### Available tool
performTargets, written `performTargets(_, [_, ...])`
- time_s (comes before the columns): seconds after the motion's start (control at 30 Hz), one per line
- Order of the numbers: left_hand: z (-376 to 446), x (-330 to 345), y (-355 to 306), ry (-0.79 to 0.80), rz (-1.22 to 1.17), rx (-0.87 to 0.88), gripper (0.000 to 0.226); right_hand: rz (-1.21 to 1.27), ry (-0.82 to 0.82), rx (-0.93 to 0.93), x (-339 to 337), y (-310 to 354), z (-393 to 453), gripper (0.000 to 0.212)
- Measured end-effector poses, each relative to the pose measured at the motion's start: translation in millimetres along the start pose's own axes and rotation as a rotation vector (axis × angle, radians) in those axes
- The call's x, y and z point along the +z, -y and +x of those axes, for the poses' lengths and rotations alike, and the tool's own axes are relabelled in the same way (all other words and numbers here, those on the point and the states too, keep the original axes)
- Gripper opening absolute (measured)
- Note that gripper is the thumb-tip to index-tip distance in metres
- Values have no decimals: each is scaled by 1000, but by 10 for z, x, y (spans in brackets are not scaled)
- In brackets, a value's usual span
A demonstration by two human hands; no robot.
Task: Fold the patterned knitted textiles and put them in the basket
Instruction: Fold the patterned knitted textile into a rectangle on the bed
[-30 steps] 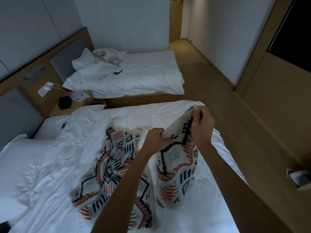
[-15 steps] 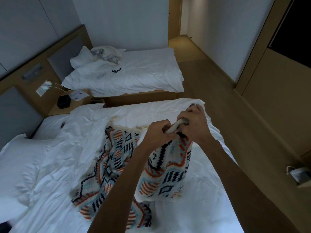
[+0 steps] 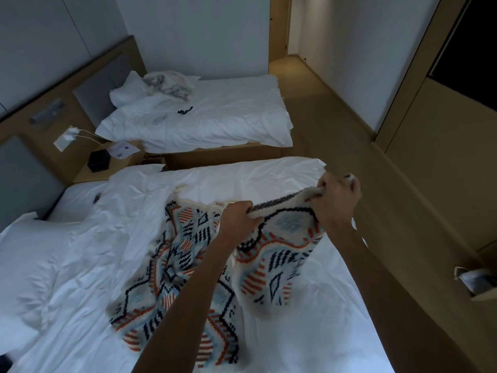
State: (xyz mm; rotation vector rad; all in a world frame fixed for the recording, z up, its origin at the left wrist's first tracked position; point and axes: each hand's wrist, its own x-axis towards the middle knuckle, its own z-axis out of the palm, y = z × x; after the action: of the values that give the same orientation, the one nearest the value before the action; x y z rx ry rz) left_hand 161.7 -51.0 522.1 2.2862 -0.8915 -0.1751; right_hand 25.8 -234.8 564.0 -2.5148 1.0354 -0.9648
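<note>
I had both hands clamped on one patterned knitted textile (image 3: 277, 265): the left hand (image 3: 238, 218) fisted round its top edge, the right hand (image 3: 336, 203) pinching the same edge further out, the stretch between them pulled fairly taut. Below the grip the piece hung in a loose fold, its bottom resting on the white bed (image 3: 309, 332). A second patterned textile (image 3: 172, 265) lay spread and rumpled under my left forearm. I judged the slack lower half likely to fold crooked, or to snag and drag the second piece. No basket showed anywhere, so the drop point was unknown.
</note>
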Motion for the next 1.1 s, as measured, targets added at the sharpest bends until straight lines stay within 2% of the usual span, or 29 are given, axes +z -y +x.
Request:
performTargets(0.07, [33, -17, -100, -55, -26, 57, 35, -134, 166, -84, 75, 9, -55, 31])
performTargets(0.13, [48, -26, -222, -89, -25, 130, 41, -130, 299, -261, 160, 80, -135, 50])
performTargets(0.17, [52, -34, -271, -98, -31, 159, 45, -99, 347, -312, 190, 126, -163, 52])
performTargets(0.27, [52, -89, -318, -142, -57, 187, 49, 5, 432, -365, 196, 258, -166, 39])
performTargets(0.33, [38, -168, -280, -187, -68, 195, 44, 79, 343, -412, 201, 227, -126, 37])
performTargets(0.4, [19, -232, -238, -224, -82, 211, 42, 147, 333, -459, 230, 173, -110, 46])
performTargets(0.47, [2, -267, -247, -249, -79, 199, 40, 265, 479, -448, 266, 229, -165, 55])
performTargets(0.53, [-14, -287, -283, -268, -65, 166, 35, 362, 597, -362, 280, 348, -304, 44])
performTargets(0.57, [-16, -299, -290, -281, -62, 139, 35, 358, 571, -335, 307, 380, -364, 36])
performTargets(0.67, [-53, -390, -189, -277, -74, 59, 41, 204, 313, -199, 296, 312, -331, 16])
performTargets(0.73, [-86, -449, -93, -75, -26, -11, 33, 141, 182, -38, 218, 224, -199, 16])
performTargets(0.8, [-135, -426, -12, 238, 75, -103, 28, 192, 83, 46, 134, 237, -119, 20])
performTargets(0.9, [-216, -301, 115, 541, 254, -188, 59, 301, -62, 40, 73, 243, -148, 27])
performTargets(0.97, [-249, -250, 207, 555, 266, -185, 48, 292, -99, 43, 71, 116, -164, 30])
performTargets(1.1, [-239, -270, 179, 264, 242, -76, 43, 52, 14, 51, 146, -121, -155, 33])
